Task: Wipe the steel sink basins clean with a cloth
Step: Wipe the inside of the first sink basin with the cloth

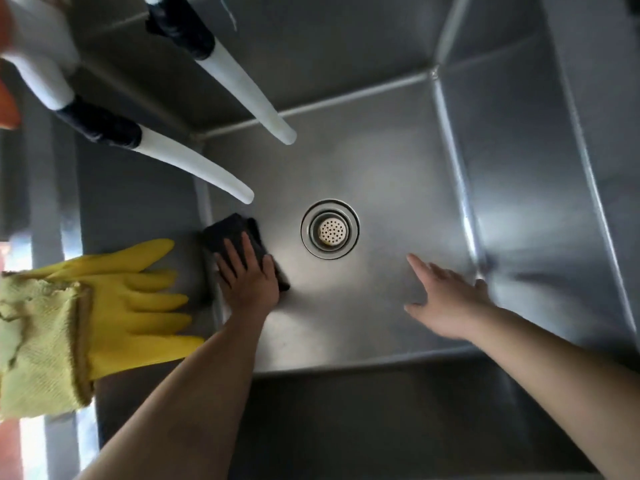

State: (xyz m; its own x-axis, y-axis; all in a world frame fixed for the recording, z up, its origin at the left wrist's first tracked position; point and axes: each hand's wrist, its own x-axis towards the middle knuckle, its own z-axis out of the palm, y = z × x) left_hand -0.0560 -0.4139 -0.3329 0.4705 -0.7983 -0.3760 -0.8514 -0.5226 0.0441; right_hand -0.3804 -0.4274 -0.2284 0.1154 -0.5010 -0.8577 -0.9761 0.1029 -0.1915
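Steel sink basin (398,188): left hand (247,275) presses black cloth (230,233).

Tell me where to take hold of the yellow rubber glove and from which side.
Grip the yellow rubber glove at its palm, coming from above on the left. It lies flat, draped over the sink's left rim, its fingers overhanging the basin, its cuff under a pale cloth.

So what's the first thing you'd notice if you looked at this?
Probably the bright yellow rubber glove draped over the sink's left edge, the only strong colour here. Next, the left hand pressing a dark cloth flat on the steel basin floor near its left wall, with the round drain just to the right. Two white hoses hang in from the upper left.
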